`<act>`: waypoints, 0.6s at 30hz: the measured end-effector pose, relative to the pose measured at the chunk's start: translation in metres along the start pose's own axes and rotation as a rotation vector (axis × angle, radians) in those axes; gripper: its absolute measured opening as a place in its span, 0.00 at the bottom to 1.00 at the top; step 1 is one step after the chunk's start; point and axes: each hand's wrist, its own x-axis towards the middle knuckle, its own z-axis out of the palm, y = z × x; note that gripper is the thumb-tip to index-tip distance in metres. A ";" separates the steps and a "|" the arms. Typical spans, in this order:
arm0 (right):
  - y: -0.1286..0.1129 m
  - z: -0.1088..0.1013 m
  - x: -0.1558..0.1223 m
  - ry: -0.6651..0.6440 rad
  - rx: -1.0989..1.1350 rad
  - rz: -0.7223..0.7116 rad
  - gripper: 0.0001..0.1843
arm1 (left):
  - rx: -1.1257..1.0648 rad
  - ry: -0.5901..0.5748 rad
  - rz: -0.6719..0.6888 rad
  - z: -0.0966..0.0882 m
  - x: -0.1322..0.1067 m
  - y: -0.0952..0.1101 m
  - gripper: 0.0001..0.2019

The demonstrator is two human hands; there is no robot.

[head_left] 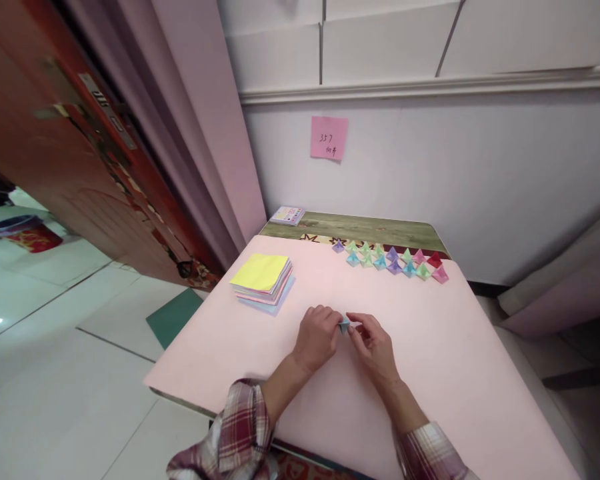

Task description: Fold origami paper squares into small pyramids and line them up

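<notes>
My left hand [318, 335] and my right hand [373, 344] meet over the middle of the pink tabletop [430, 347]. Both pinch a small light-blue folded paper piece [345, 325] between their fingertips. Most of the piece is hidden by my fingers. A stack of coloured square papers [263, 280], yellow sheet on top, lies to the left of my left hand. Several small folded paper shapes [393, 261] in purple, green, blue, pink and red stand in two rows at the table's far side.
A small pack of paper [287, 215] rests on the wooden strip [380, 230] at the table's far edge. A pink sticky note [329, 138] hangs on the wall. A red door [55, 153] stands open at left, over tiled floor.
</notes>
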 end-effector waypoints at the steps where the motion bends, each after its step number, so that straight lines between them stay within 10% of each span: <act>1: 0.001 0.000 0.000 -0.001 -0.013 -0.009 0.15 | -0.016 -0.014 0.007 0.000 0.000 0.001 0.10; 6: 0.009 -0.002 0.000 0.071 -0.081 0.015 0.15 | -0.194 0.000 -0.086 0.005 -0.004 -0.009 0.21; 18: 0.005 -0.003 -0.001 -0.005 -0.157 -0.051 0.09 | -0.303 0.073 -0.113 0.013 -0.010 -0.008 0.03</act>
